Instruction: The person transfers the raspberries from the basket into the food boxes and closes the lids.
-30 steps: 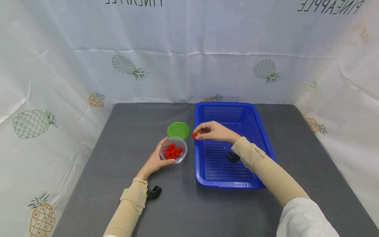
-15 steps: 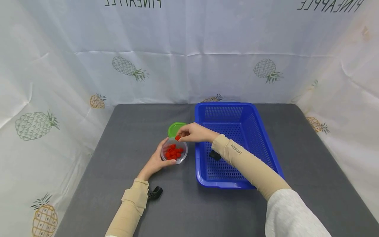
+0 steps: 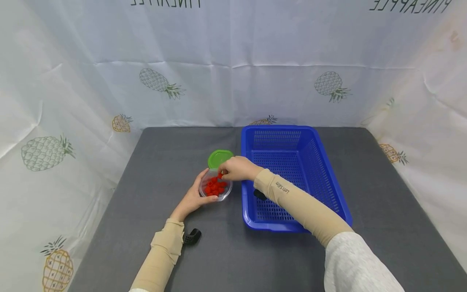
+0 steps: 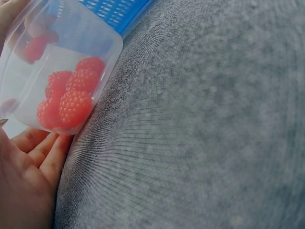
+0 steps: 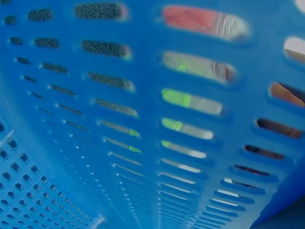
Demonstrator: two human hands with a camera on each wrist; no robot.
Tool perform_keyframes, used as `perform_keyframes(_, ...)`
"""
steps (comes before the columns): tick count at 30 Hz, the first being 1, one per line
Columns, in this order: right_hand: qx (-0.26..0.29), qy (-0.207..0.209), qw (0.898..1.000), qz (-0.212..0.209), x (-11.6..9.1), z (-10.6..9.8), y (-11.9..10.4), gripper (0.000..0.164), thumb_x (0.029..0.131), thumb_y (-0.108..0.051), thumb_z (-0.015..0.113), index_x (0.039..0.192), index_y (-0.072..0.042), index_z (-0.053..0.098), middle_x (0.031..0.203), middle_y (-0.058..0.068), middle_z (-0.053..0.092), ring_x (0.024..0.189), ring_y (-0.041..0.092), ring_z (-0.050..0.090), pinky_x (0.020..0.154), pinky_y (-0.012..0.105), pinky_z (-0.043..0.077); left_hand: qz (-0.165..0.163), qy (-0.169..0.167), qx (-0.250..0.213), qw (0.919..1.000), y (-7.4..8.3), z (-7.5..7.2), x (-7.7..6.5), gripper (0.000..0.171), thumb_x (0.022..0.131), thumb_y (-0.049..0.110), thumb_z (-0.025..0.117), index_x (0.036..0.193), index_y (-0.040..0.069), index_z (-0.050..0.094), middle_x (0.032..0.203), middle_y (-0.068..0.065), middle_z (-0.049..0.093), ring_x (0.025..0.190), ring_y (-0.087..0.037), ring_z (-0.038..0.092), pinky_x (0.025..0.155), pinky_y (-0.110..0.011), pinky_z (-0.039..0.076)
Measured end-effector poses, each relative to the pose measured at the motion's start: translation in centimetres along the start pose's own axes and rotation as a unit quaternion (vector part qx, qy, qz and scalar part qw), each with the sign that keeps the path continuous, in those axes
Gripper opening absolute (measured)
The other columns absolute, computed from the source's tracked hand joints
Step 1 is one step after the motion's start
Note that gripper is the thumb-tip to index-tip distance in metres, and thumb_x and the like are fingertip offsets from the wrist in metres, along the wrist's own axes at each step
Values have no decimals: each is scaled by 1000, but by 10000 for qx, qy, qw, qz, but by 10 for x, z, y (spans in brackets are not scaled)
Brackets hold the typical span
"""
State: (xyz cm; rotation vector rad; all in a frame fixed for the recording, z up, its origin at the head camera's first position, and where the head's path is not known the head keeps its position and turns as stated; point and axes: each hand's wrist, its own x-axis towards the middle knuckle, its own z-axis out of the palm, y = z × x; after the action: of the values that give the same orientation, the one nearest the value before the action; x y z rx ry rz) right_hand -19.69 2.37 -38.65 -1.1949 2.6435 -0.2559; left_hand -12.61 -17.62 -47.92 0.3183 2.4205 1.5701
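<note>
My left hand (image 3: 191, 199) holds a clear round plastic tub (image 3: 227, 194) by its side, thumb and fingers spread around it. Several red raspberries (image 3: 214, 189) lie in the tub. Over its far right part, my right hand (image 3: 238, 168) pinches one raspberry (image 3: 220, 176) between thumb and fingertips. Through the cloudy wall in the left wrist view, that raspberry (image 4: 34, 49) shows above the pile (image 4: 76, 98). In the right wrist view the blue basket wall (image 5: 147, 57) blocks most of the right hand; only slivers appear through its slots.
A green lid (image 3: 219, 157) lies just behind the tub, partly covered by the right hand. The blue slotted basket (image 3: 246, 207) stands to the right, under the right forearm. Grey cloth covers the table (image 3: 164, 162); a white pineapple-print curtain (image 3: 233, 93) hangs behind.
My right hand has moved left from the basket's edge with the raspberry and lowered it over the tub. The left hand and the tub have stayed in place.
</note>
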Motion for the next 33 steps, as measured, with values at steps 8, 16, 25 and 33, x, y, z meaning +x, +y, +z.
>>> perform_keyframes(8,-162,38,9997,153,1,2,-1,25,86,-25,63,109,-19,69,89,-7,72,79,8,65,77,30,51,59,106,58,9999,-18,3,7,95,74,34,78,146,38,16,150,-8,31,135,-31,36,109,-56,30)
perform_keyframes(16,-250,91,9995,142,3,5,1,23,86,-26,62,107,-20,69,87,-9,72,76,5,64,73,28,51,54,132,69,9999,-17,3,7,96,74,36,78,146,40,15,151,-6,29,136,-30,34,109,-56,29)
perform_keyframes(25,14,37,9999,137,3,4,2,23,87,-28,62,107,-19,69,88,-7,71,75,7,63,74,29,51,145,126,-136,9997,-17,3,7,107,74,28,79,149,37,3,156,-8,17,140,-33,25,113,-59,19)
perform_keyframes(33,2033,246,9766,654,9,-7,8,31,91,-28,59,117,-12,63,108,2,68,95,15,64,82,29,53,269,-304,-534,9978,-15,-5,7,107,80,32,73,150,26,-9,154,-19,12,140,-39,23,111,-57,24)
